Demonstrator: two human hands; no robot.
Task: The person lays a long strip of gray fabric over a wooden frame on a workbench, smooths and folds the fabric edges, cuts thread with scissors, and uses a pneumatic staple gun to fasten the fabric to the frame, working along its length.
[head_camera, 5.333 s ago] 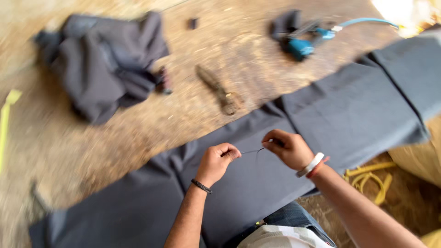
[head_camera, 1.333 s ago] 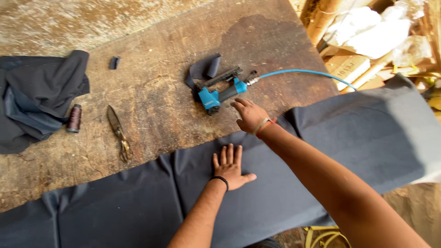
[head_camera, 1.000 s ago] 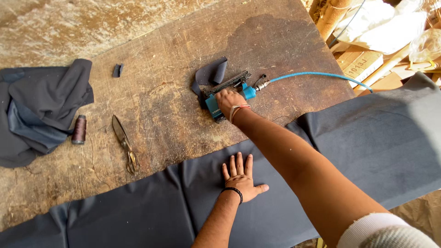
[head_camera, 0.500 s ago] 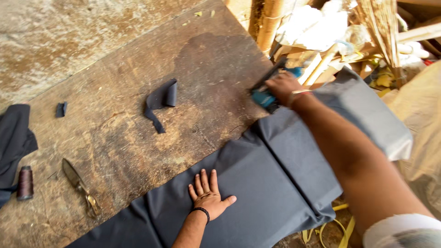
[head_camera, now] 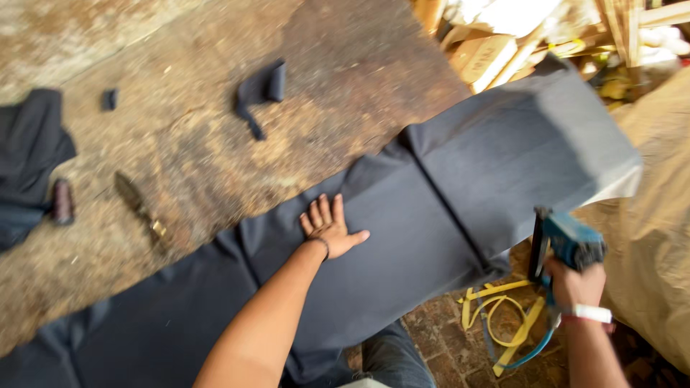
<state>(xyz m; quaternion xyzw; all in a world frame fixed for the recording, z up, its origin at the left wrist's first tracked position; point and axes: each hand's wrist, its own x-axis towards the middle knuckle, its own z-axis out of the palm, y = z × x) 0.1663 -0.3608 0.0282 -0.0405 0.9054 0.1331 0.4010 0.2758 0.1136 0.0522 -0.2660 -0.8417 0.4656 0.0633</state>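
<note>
A long piece covered in dark grey fabric (head_camera: 460, 187) lies across a worn wooden table (head_camera: 215, 144). My left hand (head_camera: 329, 228) rests flat on the fabric, fingers spread, a black band on the wrist. My right hand (head_camera: 575, 284) grips a blue pneumatic staple gun (head_camera: 562, 241) at the lower right, off the table's near edge and beside the fabric's near side. A blue hose (head_camera: 535, 352) hangs from the gun below my wrist.
A dark fabric scrap (head_camera: 260, 90), scissors (head_camera: 140, 205), a thread spool (head_camera: 62, 201) and a heap of dark cloth (head_camera: 29, 154) lie on the table. Yellow strapping (head_camera: 503, 316) lies on the brick floor. Tan sheeting (head_camera: 654, 215) is at the right, wood and cardboard clutter (head_camera: 496, 50) beyond.
My right hand picked the staple gun off the table and carried it right and down past the near edge. My left hand stayed flat on the fabric. The view swung right.
</note>
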